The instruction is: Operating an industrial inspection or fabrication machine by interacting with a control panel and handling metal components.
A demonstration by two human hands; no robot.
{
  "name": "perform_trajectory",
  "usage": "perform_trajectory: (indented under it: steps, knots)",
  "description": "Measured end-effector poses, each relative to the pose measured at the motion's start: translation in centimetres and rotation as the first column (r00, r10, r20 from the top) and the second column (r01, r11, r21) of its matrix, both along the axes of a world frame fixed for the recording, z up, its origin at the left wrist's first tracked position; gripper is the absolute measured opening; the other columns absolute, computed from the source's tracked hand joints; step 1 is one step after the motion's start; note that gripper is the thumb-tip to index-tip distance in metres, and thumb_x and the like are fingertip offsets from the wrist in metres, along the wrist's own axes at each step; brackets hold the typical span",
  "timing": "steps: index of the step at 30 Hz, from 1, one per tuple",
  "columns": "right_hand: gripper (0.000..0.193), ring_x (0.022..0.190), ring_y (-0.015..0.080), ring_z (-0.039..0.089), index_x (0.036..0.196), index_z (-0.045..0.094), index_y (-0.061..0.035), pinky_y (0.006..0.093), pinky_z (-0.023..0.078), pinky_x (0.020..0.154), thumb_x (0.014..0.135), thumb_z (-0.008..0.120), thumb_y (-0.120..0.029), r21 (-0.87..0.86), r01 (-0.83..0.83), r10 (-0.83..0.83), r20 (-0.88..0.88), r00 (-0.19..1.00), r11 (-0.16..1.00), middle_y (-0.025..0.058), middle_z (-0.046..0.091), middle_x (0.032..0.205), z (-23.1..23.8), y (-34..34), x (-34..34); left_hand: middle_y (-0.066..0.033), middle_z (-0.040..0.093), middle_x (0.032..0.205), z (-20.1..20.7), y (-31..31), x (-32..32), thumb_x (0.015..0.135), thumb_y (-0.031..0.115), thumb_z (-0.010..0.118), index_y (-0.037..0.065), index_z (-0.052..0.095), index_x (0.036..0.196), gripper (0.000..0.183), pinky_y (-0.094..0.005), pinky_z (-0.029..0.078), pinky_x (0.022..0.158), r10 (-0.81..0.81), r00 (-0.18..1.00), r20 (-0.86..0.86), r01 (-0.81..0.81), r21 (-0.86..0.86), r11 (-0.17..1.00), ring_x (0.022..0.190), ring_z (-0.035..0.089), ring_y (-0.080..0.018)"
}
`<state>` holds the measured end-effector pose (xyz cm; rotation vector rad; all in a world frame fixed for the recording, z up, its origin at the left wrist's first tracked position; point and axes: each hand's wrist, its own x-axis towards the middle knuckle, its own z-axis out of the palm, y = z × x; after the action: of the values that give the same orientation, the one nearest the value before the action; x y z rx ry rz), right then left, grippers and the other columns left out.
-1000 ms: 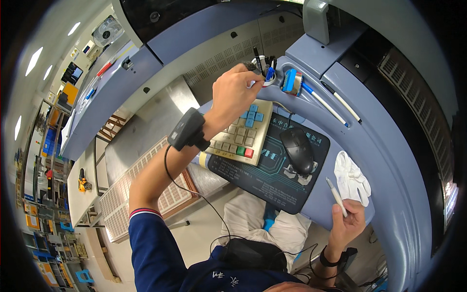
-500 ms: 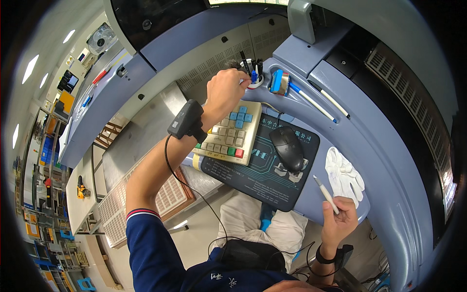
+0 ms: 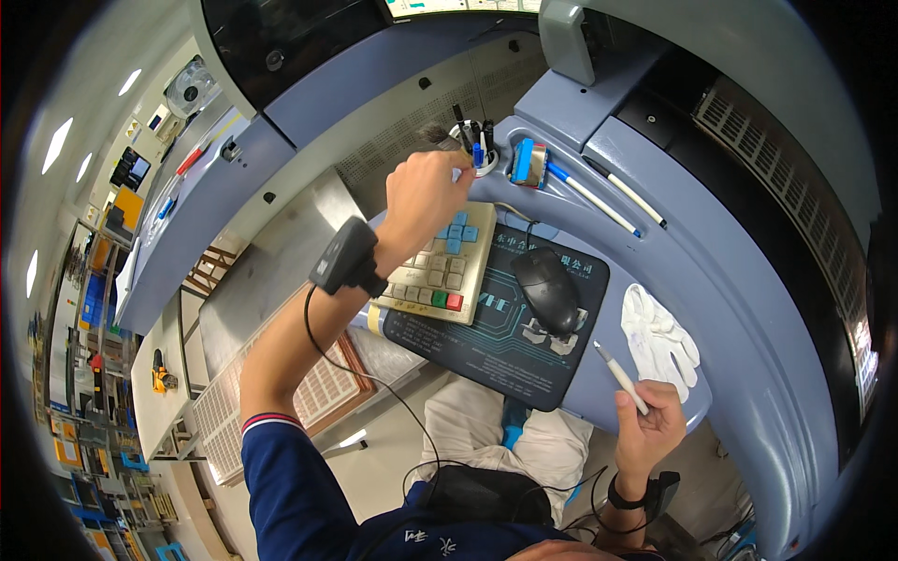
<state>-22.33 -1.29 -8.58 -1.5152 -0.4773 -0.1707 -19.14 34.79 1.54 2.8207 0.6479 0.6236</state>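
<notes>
My left hand (image 3: 423, 198) is above the far left part of the beige keyboard (image 3: 432, 273), its fingertips drawn together at the near edge of a white cup (image 3: 488, 168). Black and blue pens (image 3: 478, 152) stand in that cup. The back of the hand hides whatever the fingertips may pinch. In my right hand (image 3: 655, 425), at the lower right, is a slim white pen-like tool (image 3: 621, 379). Its grey tip points up and to the left, towards the mouse pad (image 3: 468, 351). A black mouse (image 3: 547, 288) sits on the pad.
White gloves (image 3: 657, 341) lie at the right edge of the blue-grey console (image 3: 599, 280). A blue-topped block (image 3: 528, 163) and two marker pens (image 3: 594, 199) rest beyond the mouse pad. To the left is a metal table (image 3: 271, 252) with a gridded panel (image 3: 229, 411). A cable (image 3: 379, 379) trails from my left wrist.
My left hand has drawn back slightly from the pen cup, towards me. My right hand keeps its hold on the white tool almost unmoved. The whole view has shifted a little.
</notes>
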Motion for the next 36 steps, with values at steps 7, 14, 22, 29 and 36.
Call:
perform_trajectory:
  steps: [7, 14, 22, 29, 36]
  knots:
    - [0.022, 0.078, 0.0153, 0.062, 0.092, 0.061, 0.0049, 0.0254, 0.051, 0.066, 0.076, 0.077, 0.007, -0.018, -0.012, 0.012, 0.033, 0.999, 1.0, 0.0164, 0.064, 0.091, -0.2, 0.2, 0.1, -0.0165, 0.069, 0.078, 0.0, -4.9, 1.4, 0.085, 0.018, 0.063, 0.009, 0.072, 0.104, 0.023, -0.0408, 0.053, 0.062, -0.269, 0.92, -0.286, 0.324, 0.165, 0.932, 0.073, 0.068, -0.0305]
    - [0.022, 0.077, 0.0184, 0.064, 0.089, 0.061, 0.0035, 0.0275, 0.051, 0.068, 0.074, 0.078, 0.006, -0.025, 0.01, -0.009, 0.025, 1.0, 1.0, 0.0159, 0.067, 0.087, 0.3, 0.5, 0.0, -0.0103, 0.062, 0.113, 0.0, -3.2, 4.7, 0.071, 0.015, 0.07, 0.006, 0.075, 0.077, 0.012, -0.0353, 0.047, 0.082, -0.296, 0.945, -0.138, 0.321, 0.558, 0.765, 0.105, 0.056, -0.0248]
    - [0.023, 0.076, 0.0192, 0.065, 0.087, 0.061, 0.0026, 0.0277, 0.051, 0.068, 0.073, 0.08, 0.004, -0.026, -0.002, 0.003, 0.04, 0.999, 1.0, 0.0162, 0.068, 0.086, 0.5, 0.3, 0.1, -0.0126, 0.057, 0.134, 0.6, -3.4, 5.6, 0.065, 0.011, 0.072, 0.009, 0.076, 0.076, 0.013, -0.04, 0.035, 0.106, -0.31, 0.916, -0.254, 0.395, 0.698, 0.597, 0.133, 0.042, -0.0298]
    - [0.023, 0.075, 0.0191, 0.066, 0.086, 0.062, 0.0023, 0.0272, 0.05, 0.066, 0.073, 0.081, 0.003, -0.047, 0.008, -0.005, 0.062, 0.998, 0.999, 0.0159, 0.068, 0.084, 0.6, 0.4, 0.1, -0.0119, 0.055, 0.137, 1.2, -3.6, 5.1, 0.067, 0.008, 0.072, 0.007, 0.076, 0.083, 0.017, -0.0414, 0.032, 0.112, -0.335, 0.875, -0.35, 0.479, 0.725, 0.495, 0.135, 0.041, -0.0276]
    - [0.023, 0.075, 0.0197, 0.066, 0.086, 0.061, 0.0024, 0.0278, 0.051, 0.067, 0.074, 0.081, 0.002, -0.04, 0.014, -0.012, 0.051, 0.999, 0.999, 0.0158, 0.068, 0.084, 0.7, 0.5, 0.1, -0.0119, 0.055, 0.136, 0.7, -3.3, 5.0, 0.072, 0.007, 0.069, 0.004, 0.075, 0.086, 0.015, -0.0392, 0.034, 0.112, -0.354, 0.864, -0.357, 0.497, 0.714, 0.493, 0.134, 0.042, -0.0259]
